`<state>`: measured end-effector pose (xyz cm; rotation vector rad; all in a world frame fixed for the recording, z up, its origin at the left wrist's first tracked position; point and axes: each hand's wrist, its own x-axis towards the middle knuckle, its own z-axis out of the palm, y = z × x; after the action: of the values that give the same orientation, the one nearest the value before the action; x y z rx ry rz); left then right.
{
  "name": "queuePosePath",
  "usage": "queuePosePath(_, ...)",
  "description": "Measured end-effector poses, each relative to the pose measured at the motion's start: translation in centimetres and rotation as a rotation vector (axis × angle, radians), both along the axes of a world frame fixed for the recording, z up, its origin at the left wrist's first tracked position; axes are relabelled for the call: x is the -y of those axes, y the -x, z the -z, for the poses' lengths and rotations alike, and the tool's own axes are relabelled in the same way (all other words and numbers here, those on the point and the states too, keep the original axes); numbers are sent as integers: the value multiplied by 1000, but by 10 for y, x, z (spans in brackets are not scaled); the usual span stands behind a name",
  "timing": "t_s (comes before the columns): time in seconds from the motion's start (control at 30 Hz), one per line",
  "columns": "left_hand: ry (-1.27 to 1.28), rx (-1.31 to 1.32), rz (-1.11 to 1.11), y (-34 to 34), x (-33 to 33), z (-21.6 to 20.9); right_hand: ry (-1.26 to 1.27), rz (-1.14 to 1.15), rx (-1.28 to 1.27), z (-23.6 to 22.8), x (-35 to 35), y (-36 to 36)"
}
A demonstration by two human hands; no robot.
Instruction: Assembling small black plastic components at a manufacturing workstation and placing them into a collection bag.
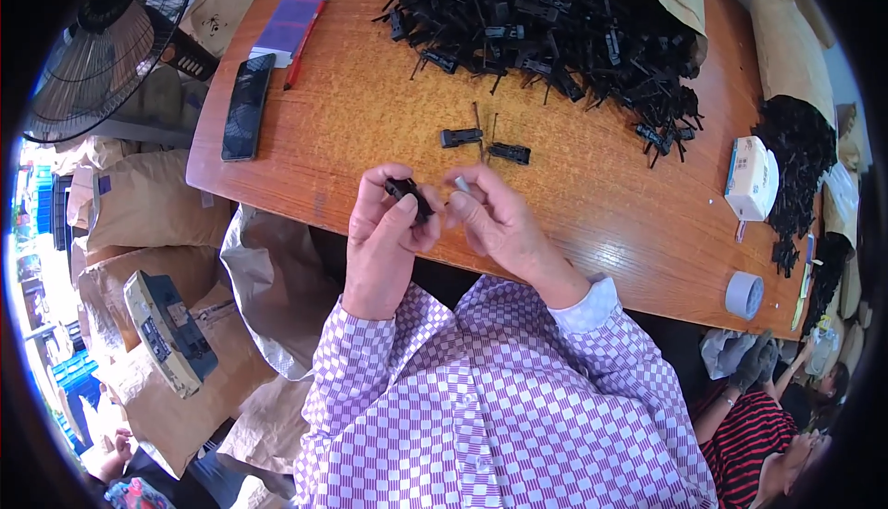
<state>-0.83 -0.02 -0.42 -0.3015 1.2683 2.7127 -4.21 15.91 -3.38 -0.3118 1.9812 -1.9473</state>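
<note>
Over the table's near edge, my left hand is closed around a small black plastic part, pinched between thumb and fingers. Beside it, my right hand pinches a short pale grey piece between thumb and forefinger; most of it is hidden by the fingers, so its kind is unclear. A narrow gap separates the two hands. Just beyond them on the wooden table lie two similar black parts, a left one and a right one, each with a thin stem.
A large heap of black parts spills from a paper sack at the far side. On the left lie a phone and a red pen. Rightward are a tissue box and a tape roll. Paper sacks crowd the left floor.
</note>
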Motion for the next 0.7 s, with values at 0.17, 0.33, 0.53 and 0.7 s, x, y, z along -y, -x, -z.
queuePosePath(0.17,-53,123,-24,-6,9,8,265,-85,281,-2,4,6)
queuePosePath(0.33,-57,138,164,-11,18,8,341,-153,419,-7,1,15)
queuePosePath(0.53,-22,140,369,-10,17,3,346,-338,380,-9,-3,19)
queuePosePath(0.7,417,-70,335,-8,6,2,130,-268,124,4,-9,20)
